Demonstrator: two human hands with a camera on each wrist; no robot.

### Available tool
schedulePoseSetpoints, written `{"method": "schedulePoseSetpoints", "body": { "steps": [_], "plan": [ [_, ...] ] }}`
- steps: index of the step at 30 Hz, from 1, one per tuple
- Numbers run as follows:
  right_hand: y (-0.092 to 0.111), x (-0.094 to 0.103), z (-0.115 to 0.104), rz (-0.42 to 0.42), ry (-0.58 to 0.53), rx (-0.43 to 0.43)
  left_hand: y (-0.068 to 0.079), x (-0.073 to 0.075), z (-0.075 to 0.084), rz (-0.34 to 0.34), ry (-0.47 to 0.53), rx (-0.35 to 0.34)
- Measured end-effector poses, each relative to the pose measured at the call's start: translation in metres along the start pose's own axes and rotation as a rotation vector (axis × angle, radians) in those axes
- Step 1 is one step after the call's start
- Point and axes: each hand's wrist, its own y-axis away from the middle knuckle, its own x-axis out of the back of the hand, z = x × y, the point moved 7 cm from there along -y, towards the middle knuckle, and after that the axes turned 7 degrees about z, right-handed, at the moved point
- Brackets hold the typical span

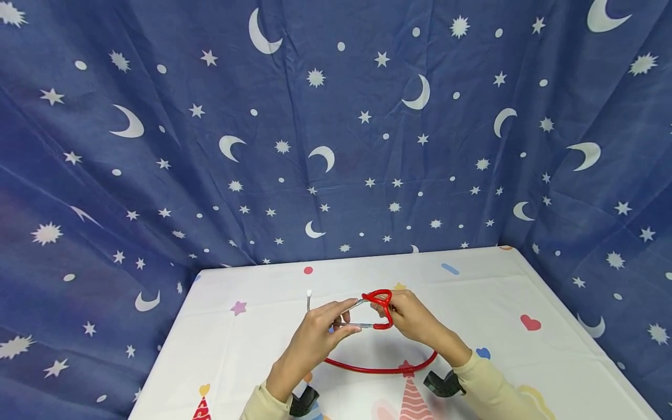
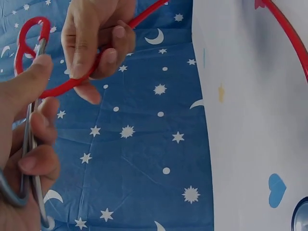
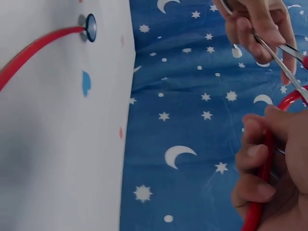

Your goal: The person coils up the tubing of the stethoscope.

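A stethoscope with red tubing [image 1: 367, 370] and metal ear tubes [image 1: 359, 325] is held up over the table by both hands. My left hand [image 1: 315, 329] grips the metal ear tubes between thumb and fingers. A pale ear tip [image 1: 309, 293] sticks up beyond that hand. My right hand [image 1: 415, 317] has its fingers curled round the red tubing near the forked part. From there the tube hangs in a long curve towards the table. Its round chest piece [image 3: 90, 28] shows at the white surface in the right wrist view, and partly at the edge of the left wrist view.
A white tablecloth [image 1: 252, 350] printed with stars, hearts and party hats covers the table. Behind it hangs a dark blue curtain [image 1: 357, 221] with white moons and stars. Black wrist straps [image 1: 443, 384] sit at both sleeves.
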Motion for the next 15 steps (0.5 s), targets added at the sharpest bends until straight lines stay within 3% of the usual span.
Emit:
{"method": "schedulePoseSetpoints", "body": {
  "steps": [6,15],
  "plan": [
    [0.008,-0.007,0.002,0.053,0.02,0.0,0.0,0.004,-0.005,0.097,-0.038,0.037],
    [0.014,-0.014,0.0,0.035,0.013,-0.016,0.002,0.002,-0.012,0.14,-0.032,0.074]
  ]
}}
